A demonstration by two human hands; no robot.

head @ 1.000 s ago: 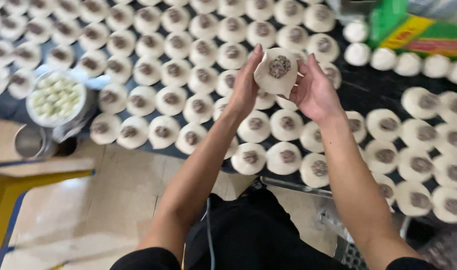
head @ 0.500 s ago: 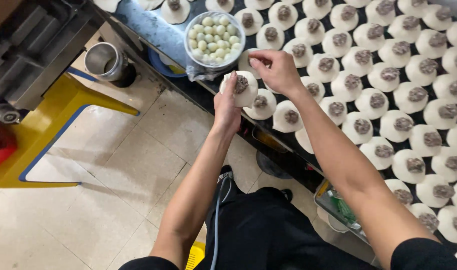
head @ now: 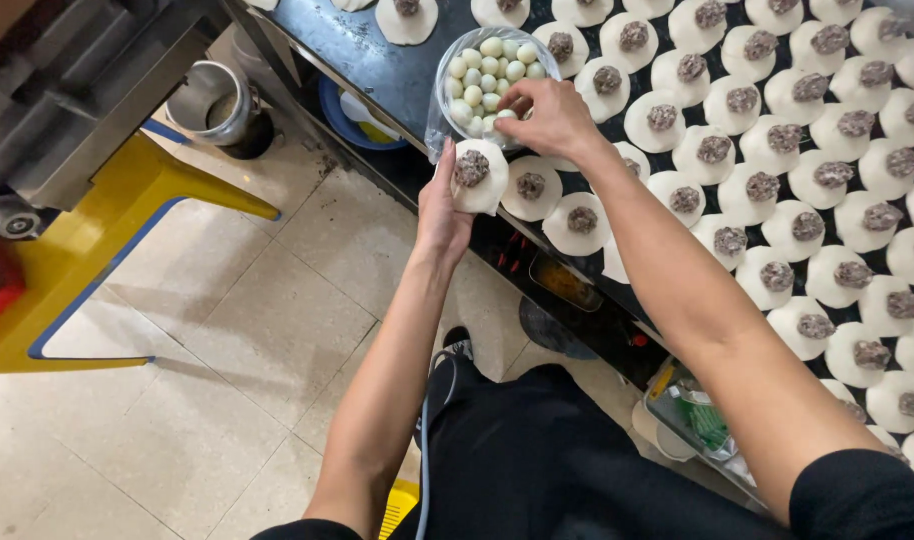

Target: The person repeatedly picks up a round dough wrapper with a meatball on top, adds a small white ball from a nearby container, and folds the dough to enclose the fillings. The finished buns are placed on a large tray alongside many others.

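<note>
Left hand (head: 442,205) cupped palm-up at the edge of the dark desk (head: 377,60), grip loosely curled under a round white dough disc with a dark filling lump (head: 477,175). Right hand (head: 547,118) just above it, fingertips pinched on a small pale egg (head: 499,117) at the rim of a clear plastic bowl of small pale eggs (head: 492,70). Rows of filled dough discs (head: 777,150) spread across the desk.

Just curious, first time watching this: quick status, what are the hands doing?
Left hand holds dough round with dark filling. Right hand reaching into bowl of small pale eggs. Nothing in the way.
</note>
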